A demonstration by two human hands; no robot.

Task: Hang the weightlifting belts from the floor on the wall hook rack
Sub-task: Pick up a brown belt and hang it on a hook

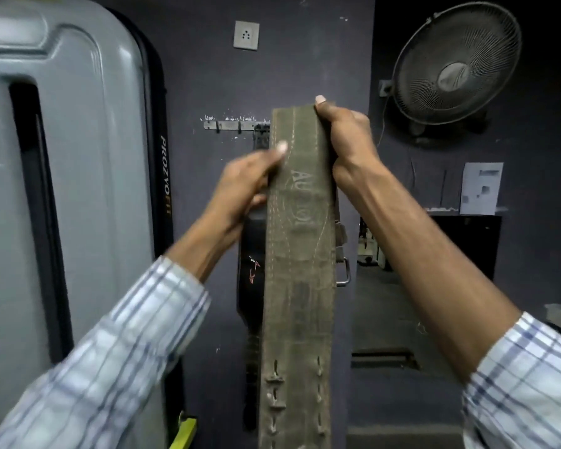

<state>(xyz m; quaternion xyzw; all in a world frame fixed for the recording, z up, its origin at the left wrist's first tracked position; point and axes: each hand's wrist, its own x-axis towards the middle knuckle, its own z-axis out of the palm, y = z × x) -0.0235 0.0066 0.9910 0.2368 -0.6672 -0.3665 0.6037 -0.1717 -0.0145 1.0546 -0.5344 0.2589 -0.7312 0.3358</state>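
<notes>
I hold an olive-green weightlifting belt (pixel 300 270) upright in front of the dark wall, its top end level with the metal hook rack (pixel 232 125). My right hand (pixel 344 137) grips the belt's top right edge. My left hand (pixel 250 186) pinches its left edge a little lower and looks blurred. Behind the green belt a black belt (pixel 251 270) hangs from the rack's right end. The green belt's metal buckle (pixel 342 254) sticks out on its right side. Two bare hooks show on the rack's left part; the rack's right end is hidden.
A large grey machine housing (pixel 65 189) fills the left. A wall fan (pixel 457 66) is mounted at upper right, a socket plate (pixel 246 35) above the rack, a paper notice (pixel 481 188) on the right wall above a dark opening.
</notes>
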